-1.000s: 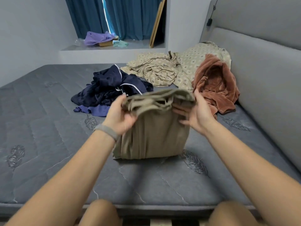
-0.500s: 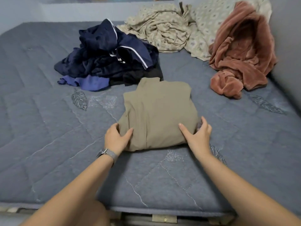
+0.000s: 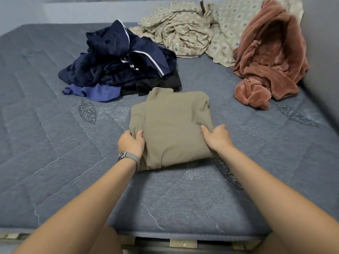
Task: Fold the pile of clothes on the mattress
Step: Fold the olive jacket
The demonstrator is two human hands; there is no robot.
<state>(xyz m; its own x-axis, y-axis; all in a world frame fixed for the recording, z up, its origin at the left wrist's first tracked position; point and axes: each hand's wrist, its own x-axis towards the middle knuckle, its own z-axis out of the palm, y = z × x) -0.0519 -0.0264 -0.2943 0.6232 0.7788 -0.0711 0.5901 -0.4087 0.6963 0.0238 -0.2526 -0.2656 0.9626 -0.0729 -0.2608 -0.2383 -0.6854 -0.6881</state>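
A folded olive-khaki garment point(image 3: 172, 129) lies flat in the middle of the grey quilted mattress point(image 3: 55, 143). My left hand point(image 3: 130, 143), with a watch on the wrist, grips its left edge, thumb on top and fingers tucked under. My right hand point(image 3: 217, 138) grips the right edge the same way. Behind it sits the unfolded pile of dark navy clothes point(image 3: 117, 59) with white piping and a purple-blue piece at its front.
A rust-brown fleece robe point(image 3: 269, 57) lies crumpled at the right against the grey headboard point(image 3: 322, 43). A beige patterned sheet and pillow point(image 3: 183, 32) are bunched at the far side. Wooden slats point(image 3: 183, 243) show under the mattress's near edge.
The garment's upper half, held up a second ago, has been folded down and it now lies flat. Both hands moved to its sides and closed on the edges.
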